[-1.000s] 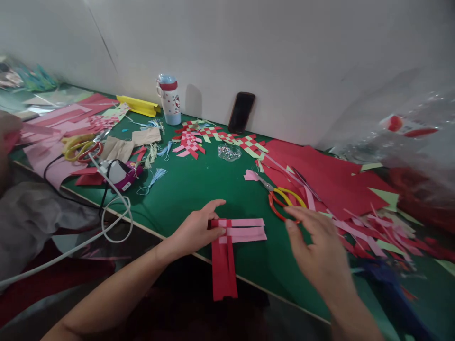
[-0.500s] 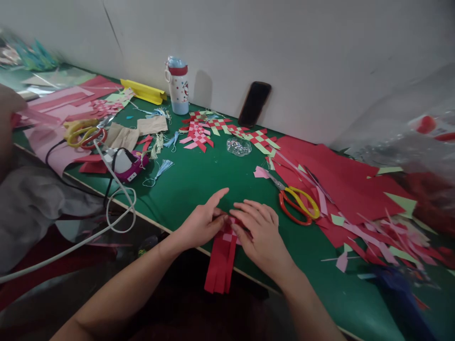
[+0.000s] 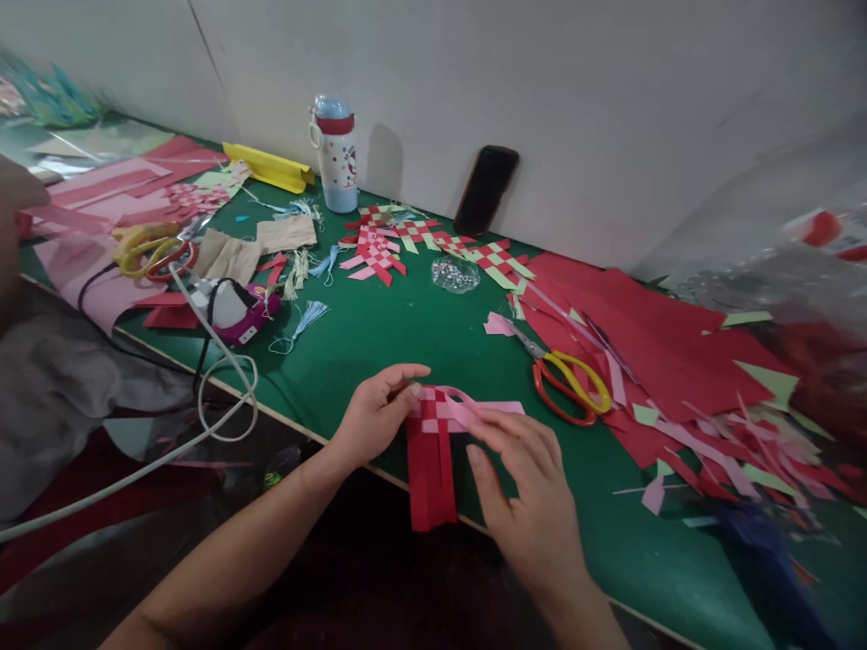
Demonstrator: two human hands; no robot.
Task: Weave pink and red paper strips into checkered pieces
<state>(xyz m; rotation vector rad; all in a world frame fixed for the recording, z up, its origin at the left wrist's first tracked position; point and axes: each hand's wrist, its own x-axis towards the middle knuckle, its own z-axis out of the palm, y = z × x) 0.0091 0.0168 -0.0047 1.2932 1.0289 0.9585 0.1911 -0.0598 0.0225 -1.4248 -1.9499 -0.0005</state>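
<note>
A woven paper piece (image 3: 430,408), red strips crossed with pink ones, lies at the table's front edge. Its long red strips (image 3: 428,483) hang down toward me. My left hand (image 3: 379,411) pinches the upper left corner of the weave between thumb and fingers. On the right side, my right hand (image 3: 525,469) has its fingertips against a pink paper strip (image 3: 461,411) that bows up in a loop. The thumb of that hand stands apart from the fingers. Another pink strip end (image 3: 505,408) sticks out to the right behind the fingertips.
Scissors (image 3: 573,384) lie right of my hands, near red paper sheets (image 3: 629,334) and scraps. Behind are a bead dish (image 3: 455,273), woven paper pieces (image 3: 379,253), a phone (image 3: 486,190) and a bottle (image 3: 337,162). Leftward are tassels (image 3: 308,320), a power strip (image 3: 247,316) and another person's arm (image 3: 17,235).
My right hand has moved right and toward me, off the weave, uncovering the checks and the looped pink strip. My left hand keeps its place at the left edge.
</note>
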